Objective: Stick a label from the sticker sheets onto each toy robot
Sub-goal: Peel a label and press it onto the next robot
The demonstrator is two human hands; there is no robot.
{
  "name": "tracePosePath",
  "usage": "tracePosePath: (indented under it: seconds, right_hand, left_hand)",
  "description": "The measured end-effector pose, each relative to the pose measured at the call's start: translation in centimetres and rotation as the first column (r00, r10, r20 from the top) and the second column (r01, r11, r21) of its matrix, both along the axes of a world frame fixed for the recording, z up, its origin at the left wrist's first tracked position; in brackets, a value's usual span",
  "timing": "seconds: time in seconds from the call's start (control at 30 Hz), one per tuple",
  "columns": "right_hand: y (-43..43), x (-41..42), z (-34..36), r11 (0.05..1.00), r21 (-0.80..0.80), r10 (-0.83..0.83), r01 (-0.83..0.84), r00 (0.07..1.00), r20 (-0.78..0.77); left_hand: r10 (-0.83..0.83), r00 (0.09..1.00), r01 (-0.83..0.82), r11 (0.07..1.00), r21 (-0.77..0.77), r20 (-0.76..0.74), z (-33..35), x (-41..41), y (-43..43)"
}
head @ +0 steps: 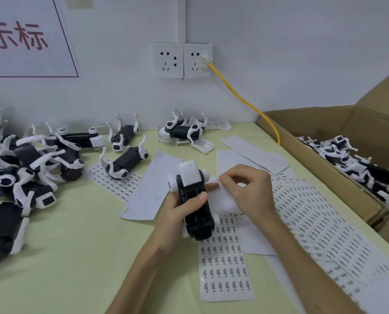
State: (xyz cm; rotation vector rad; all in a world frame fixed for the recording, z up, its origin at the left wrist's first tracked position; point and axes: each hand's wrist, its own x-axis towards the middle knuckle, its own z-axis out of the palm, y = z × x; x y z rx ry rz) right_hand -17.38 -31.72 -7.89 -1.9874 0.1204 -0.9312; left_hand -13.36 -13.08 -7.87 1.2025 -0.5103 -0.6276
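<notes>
The toy robot (194, 200) is clasped by fingers of the left hand (177, 215); just right of it, a white piece (222, 197) is pinched by fingers of the right hand (249, 191).

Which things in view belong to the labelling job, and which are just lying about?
Job: toy robot in left hand, right hand pinching at it; sticker sheets; robot pile; cardboard box of robots.
Lying about: wall sockets; yellow cable; wall sign.

Black-and-white toy robot (190, 181) gripped in left hand (175, 214), over printed sticker sheets (225, 268) lying flat, overlapping on tabletop (75, 245), other toy robots (30, 168) piled at left, legs splayed upward
</notes>
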Motion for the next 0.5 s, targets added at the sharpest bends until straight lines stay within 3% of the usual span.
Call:
tracePosePath:
  seconds: [0.23,0.5]
  right_hand:
    - [-0.6,0.0,0.5,0.986,0.165,0.022,-0.005,0.995,-0.101]
    - [-0.8,-0.5,1.1,0.957,0.222,0.216,-0.186,0.969,-0.118]
  left_hand:
    - [-0.030,0.999,0.027,0.995,0.093,0.029,0.0,-0.3,0.2]
    - [0.039,0.998,-0.042,0.997,0.060,0.051,0.1,-0.1,0.2]
